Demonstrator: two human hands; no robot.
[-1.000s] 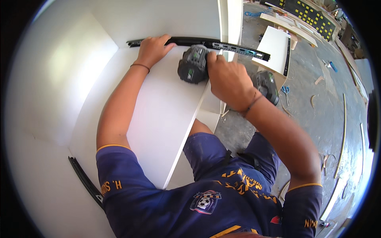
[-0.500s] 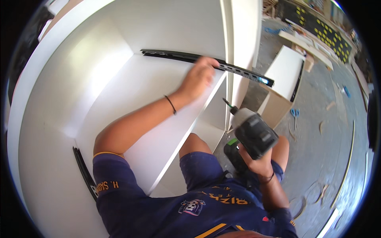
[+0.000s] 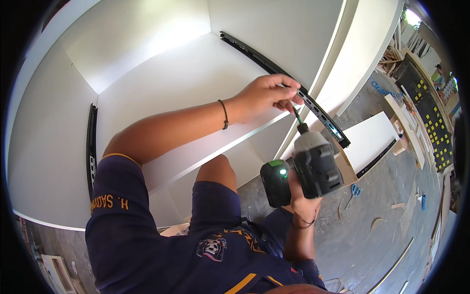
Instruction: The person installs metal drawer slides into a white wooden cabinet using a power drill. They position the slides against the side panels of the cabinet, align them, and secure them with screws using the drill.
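Observation:
My right hand (image 3: 302, 198) grips a cordless driver (image 3: 316, 161) with a green-topped battery, its bit pointing up toward the fingers of my left hand. My left hand (image 3: 271, 97) is closed in a pinch beside a black drawer slide (image 3: 320, 115); a small shiny spot shows at the fingertips, too small to name. The bit's tip is close to those fingers. Along the inner wall of a white cabinet (image 3: 161, 68) runs the slide, its perforated front end extending past the cabinet's edge. A second black slide (image 3: 92, 147) is on the opposite wall.
Past the cabinet's edge, a white-topped box (image 3: 369, 134) carries another dark rail on its side. Blue-handled scissors (image 3: 353, 192) and scraps lie on the grey floor (image 3: 382, 206). Boards and a dark yellow-marked panel (image 3: 431, 117) stand beyond; a person is visible at far right.
My left hand has gone from the slide's middle, blurred, to a steady pinch beside it. The driver has come up so its bit reaches those fingers. The view has shifted and turned.

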